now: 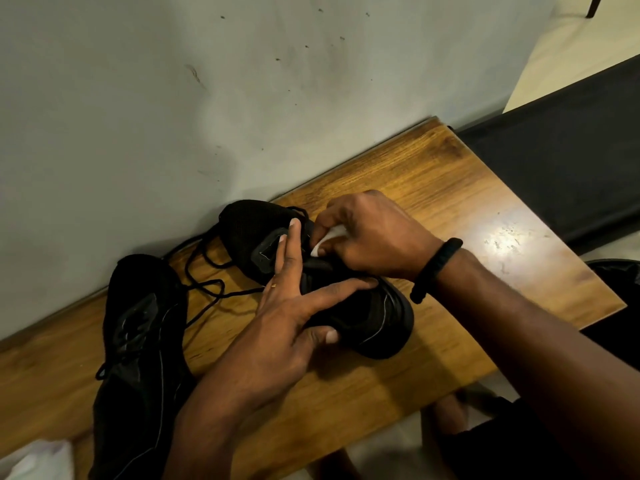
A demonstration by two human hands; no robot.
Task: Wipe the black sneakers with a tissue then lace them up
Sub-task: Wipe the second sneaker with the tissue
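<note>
At 8 o'clock the first sneaker lies on the wooden table, and no hand touches it. Loose black laces lie between it and the second sneaker, which sits near the centre with its toe toward 10 o'clock. The left hand, coming in from 6 o'clock, holds this shoe: the fingers are spread over the top and the thumb clamps the side. Almost at the centre, the right hand, coming in from 4 o'clock, pinches a small white tissue against the tongue area. I judge the wiping is not finished. The thin tissue can tear or leave lint on the mesh if it is pressed hard. The laces can also catch under the fingers.
</note>
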